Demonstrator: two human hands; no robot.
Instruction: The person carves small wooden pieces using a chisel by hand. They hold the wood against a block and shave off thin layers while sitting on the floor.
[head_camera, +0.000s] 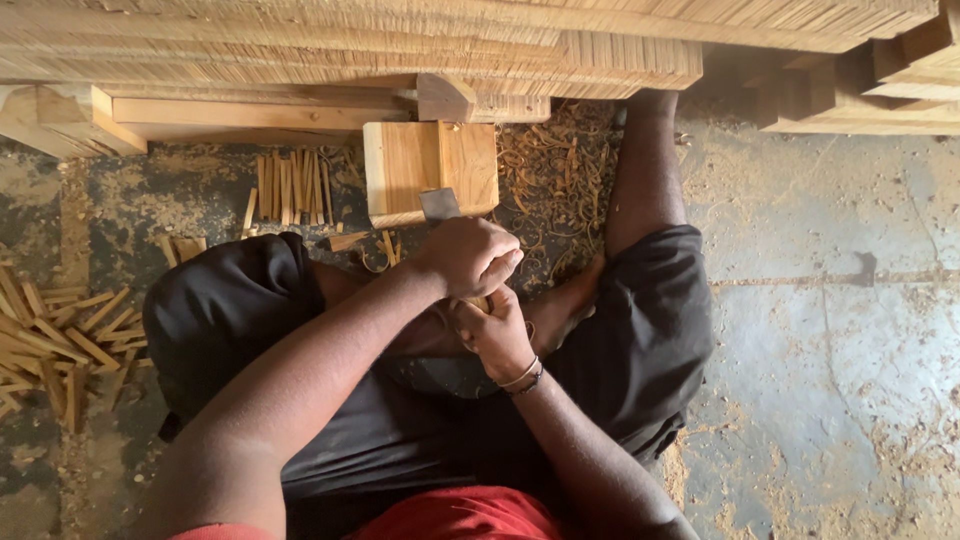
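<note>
- Head view looks straight down on a seated person whose left hand (468, 255) is curled into a fist, fingers pressed together, just below a flat grey metal blade (438, 204); whether the blade's handle sits inside that fist cannot be told.
- Their right hand (497, 335) lies directly under the left one, touching it, fingers folded around a thin pale sliver of wood (478, 301) that peeks out between the two hands.
- A square block of light, smooth-sawn timber (430, 172) stands on the ground just above the hands, and the blade overlaps its lower edge.
- Behind the block a low bench of rough pale planks (350, 50) runs across the whole top edge, closing off room on that side.
- A heap of curly tan wood shavings (555, 165) lies right of the block, against the person's bare lower leg.
- A short row of thin straight sticks (292, 188) lies left of the block, well apart from the hands.
- More split sticks in a loose pile (55, 335) crowd the left edge.
- The grey, dusty concrete floor (830, 300) stretches wide to the right, scattered with sawdust.
- Black cloth shorts (640, 330) cover both bent knees on either side of the hands.
</note>
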